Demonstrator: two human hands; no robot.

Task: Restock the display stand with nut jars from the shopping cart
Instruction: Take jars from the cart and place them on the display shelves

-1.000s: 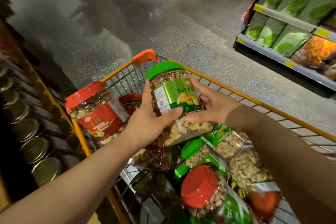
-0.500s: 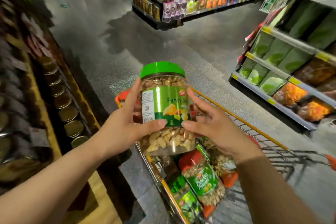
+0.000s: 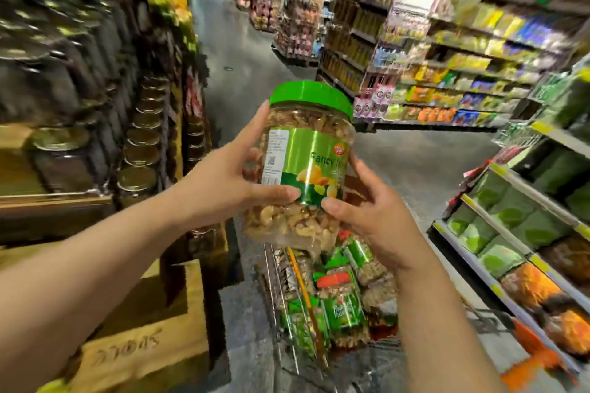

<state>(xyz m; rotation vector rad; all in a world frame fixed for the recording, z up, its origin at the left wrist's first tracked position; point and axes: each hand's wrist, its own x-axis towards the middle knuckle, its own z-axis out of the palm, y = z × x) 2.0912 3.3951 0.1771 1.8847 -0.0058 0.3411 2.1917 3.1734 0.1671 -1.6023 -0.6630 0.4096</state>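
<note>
nut jar (image 3: 306, 163): centre frame, clear plastic, green lid, green label, cashews inside | left hand (image 3: 223, 185) grips its side | right hand (image 3: 373, 217) grips opposite side | shopping cart (image 3: 287, 290) below

Open aisle floor (image 3: 242, 51) ahead; stacked jars (image 3: 140, 150) crowd the left shelving (image 3: 48, 201).

Supermkt: stocked shelves (image 3: 447, 73), aisle, cart (image 3: 287, 290).

Dim aisle, heavy motion blur, wide-angle warp at edges.
</note>
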